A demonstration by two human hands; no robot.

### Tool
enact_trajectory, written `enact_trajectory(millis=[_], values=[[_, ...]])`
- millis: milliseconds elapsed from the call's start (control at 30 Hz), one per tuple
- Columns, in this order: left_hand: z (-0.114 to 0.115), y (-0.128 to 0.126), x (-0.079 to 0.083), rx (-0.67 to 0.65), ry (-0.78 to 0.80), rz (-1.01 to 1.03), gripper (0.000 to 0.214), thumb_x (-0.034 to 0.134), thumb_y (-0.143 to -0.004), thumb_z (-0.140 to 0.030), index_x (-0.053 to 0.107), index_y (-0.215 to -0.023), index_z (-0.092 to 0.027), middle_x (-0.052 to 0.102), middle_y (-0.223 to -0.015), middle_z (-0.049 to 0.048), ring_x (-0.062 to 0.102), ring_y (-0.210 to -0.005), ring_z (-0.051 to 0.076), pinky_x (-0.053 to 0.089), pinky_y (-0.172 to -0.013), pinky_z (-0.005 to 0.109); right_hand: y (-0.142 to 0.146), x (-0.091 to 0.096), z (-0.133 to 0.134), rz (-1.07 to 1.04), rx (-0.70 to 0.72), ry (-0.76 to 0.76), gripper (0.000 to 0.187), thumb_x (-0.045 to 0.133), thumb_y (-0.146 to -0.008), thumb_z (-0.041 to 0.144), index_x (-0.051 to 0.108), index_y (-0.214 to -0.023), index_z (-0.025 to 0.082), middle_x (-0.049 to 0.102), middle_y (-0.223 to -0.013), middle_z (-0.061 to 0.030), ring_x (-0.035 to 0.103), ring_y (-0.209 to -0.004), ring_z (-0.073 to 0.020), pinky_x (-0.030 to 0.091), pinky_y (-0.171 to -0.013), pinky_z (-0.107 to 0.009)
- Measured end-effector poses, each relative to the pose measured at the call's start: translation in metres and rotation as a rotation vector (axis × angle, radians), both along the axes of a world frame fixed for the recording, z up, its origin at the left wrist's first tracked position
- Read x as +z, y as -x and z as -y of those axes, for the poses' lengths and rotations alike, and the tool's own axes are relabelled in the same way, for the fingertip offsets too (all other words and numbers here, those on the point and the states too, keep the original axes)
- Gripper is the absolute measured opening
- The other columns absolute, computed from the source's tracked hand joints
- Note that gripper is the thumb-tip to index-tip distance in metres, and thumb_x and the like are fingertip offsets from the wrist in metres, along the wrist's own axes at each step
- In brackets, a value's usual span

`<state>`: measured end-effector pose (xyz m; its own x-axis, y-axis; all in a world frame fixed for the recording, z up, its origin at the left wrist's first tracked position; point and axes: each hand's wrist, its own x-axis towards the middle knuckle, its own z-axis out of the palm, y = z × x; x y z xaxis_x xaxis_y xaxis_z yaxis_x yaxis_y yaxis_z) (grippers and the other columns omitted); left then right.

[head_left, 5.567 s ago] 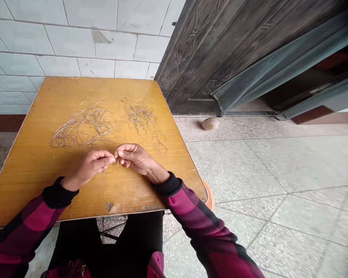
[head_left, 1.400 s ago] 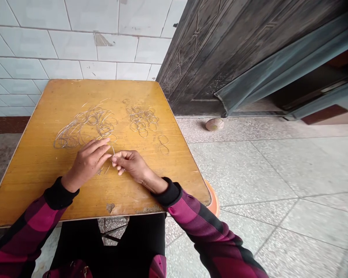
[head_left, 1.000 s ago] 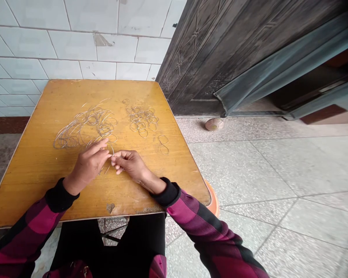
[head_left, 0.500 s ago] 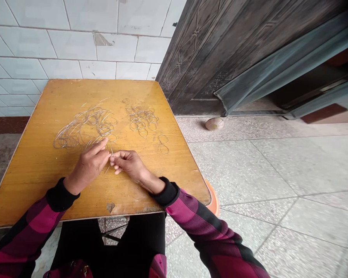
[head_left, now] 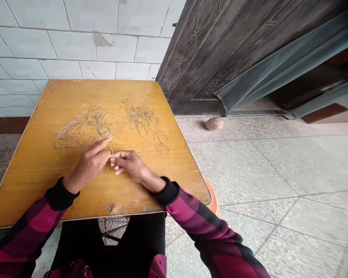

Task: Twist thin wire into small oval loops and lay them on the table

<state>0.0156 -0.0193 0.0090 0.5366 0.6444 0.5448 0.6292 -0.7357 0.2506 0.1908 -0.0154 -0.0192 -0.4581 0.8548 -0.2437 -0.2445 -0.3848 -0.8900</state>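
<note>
A white-tiled wall (head_left: 60, 42) and a dark embossed door (head_left: 208, 58) are seen behind a yellow-varnished wooden table (head_left: 75, 90), which stands on a terrazzo floor (head_left: 249, 173). On the table, a large tangle of thin wire loops (head_left: 84, 127) is spread left of centre, smaller wire rings (head_left: 142, 121) lie to its right, and a pair of loops (head_left: 163, 144) is set apart further right. A short wire strand (head_left: 112, 150) is pinched narrowly between the fingers of the right hand (head_left: 130, 164), its long axis running roughly upright from those fingertips, away from the body and toward the large tangle. The left hand (head_left: 89, 166) is held just beside the strand, with one finger extended toward the tangle; whether the strand is gripped by that hand cannot be told. The tangle lies nearer the left hand.
</note>
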Motion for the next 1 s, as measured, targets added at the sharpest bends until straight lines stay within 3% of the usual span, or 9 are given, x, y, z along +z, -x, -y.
enact_trajectory(millis=[267, 500, 633, 1000], values=[[-0.003, 0.002, 0.003, -0.043, -0.005, 0.043, 0.019, 0.047, -0.092, -0.009, 0.062, -0.081, -0.013, 0.052, -0.138, 0.0201, 0.056, -0.122, 0.026, 0.051, -0.098, 0.044, -0.009, 0.008, -0.002, -0.085, 0.098, 0.151, 0.034, 0.086, -0.06, 0.033, 0.069, -0.083, 0.014, 0.063, -0.073, 0.0028, 0.059, -0.061, -0.0048, 0.054, -0.057, -0.017], [-0.005, 0.004, 0.005, -0.007, -0.018, 0.039, 0.019, 0.048, -0.09, -0.009, 0.062, -0.08, -0.015, 0.051, -0.14, 0.0151, 0.054, -0.124, 0.026, 0.051, -0.098, 0.047, -0.023, 0.019, -0.004, -0.031, 0.214, 0.172, 0.038, 0.085, -0.062, 0.033, 0.069, -0.091, 0.014, 0.068, -0.078, 0.0, 0.065, -0.066, -0.0075, 0.056, -0.059, -0.018], [-0.005, 0.005, 0.004, 0.012, -0.024, 0.046, 0.016, 0.049, -0.09, -0.009, 0.062, -0.082, -0.015, 0.053, -0.138, 0.0161, 0.055, -0.122, 0.026, 0.052, -0.098, 0.047, -0.027, 0.016, -0.006, 0.026, 0.264, 0.137, 0.034, 0.083, -0.065, 0.034, 0.069, -0.089, 0.014, 0.069, -0.073, -0.0003, 0.064, -0.058, -0.0071, 0.052, -0.05, -0.016], [-0.004, 0.002, -0.005, 0.049, -0.045, 0.075, 0.015, 0.049, -0.091, -0.009, 0.061, -0.083, -0.014, 0.058, -0.133, 0.019, 0.059, -0.119, 0.026, 0.054, -0.095, 0.044, -0.011, 0.001, 0.001, -0.003, 0.242, 0.082, 0.03, 0.078, -0.072, 0.037, 0.063, -0.085, 0.015, 0.065, -0.068, 0.0025, 0.061, -0.053, -0.0064, 0.05, -0.047, -0.017]])
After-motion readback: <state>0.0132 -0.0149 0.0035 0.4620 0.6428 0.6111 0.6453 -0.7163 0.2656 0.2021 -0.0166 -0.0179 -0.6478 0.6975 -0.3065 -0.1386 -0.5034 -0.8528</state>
